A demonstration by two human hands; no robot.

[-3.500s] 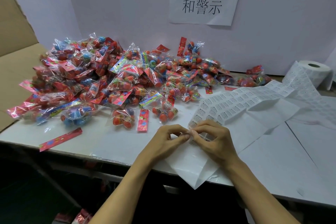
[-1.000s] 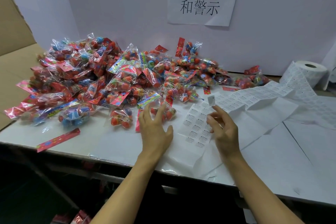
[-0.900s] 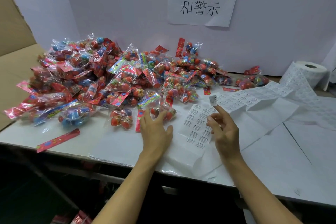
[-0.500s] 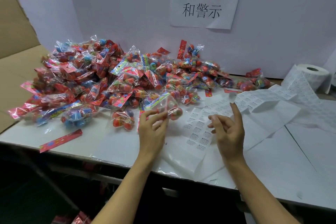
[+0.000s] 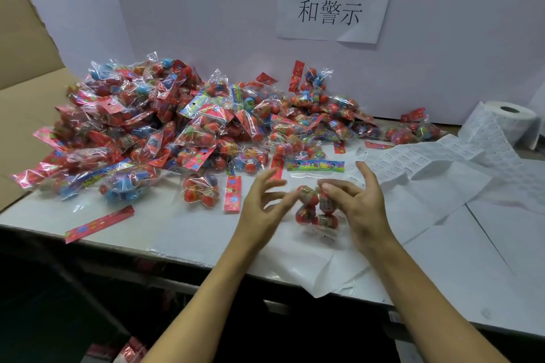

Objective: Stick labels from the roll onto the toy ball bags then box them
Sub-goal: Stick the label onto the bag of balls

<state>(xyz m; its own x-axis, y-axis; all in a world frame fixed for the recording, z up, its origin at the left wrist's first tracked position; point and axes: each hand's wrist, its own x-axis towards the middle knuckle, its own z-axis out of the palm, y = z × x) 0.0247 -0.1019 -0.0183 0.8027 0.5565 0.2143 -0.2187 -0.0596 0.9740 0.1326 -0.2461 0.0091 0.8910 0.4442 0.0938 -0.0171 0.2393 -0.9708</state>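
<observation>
Both hands meet over the near middle of the counter, with one toy ball bag between them. Right hand: its curled fingers and thumb grip the bag's right side, while its forefinger points up and carries a small white label at the tip. Left hand: fingers spread and loosely bent, their tips at the bag's left edge — motion blur hides whether they pinch the film. Inside the clear bag sit red balls; its printed header strip stands on the far side, level and unbent.

Far left to far centre, a heap of like bags covers the counter, and one single bag lies just near of the heap. A loose red header card lies alone near the counter's left front edge. To the right, the label sheet runs flat from under the hands to the roll at the far right corner. A white backing paper hangs over the near edge. On the far wall hangs a paper sign — Chinese characters, two lines. A cardboard flap rises at far left.
</observation>
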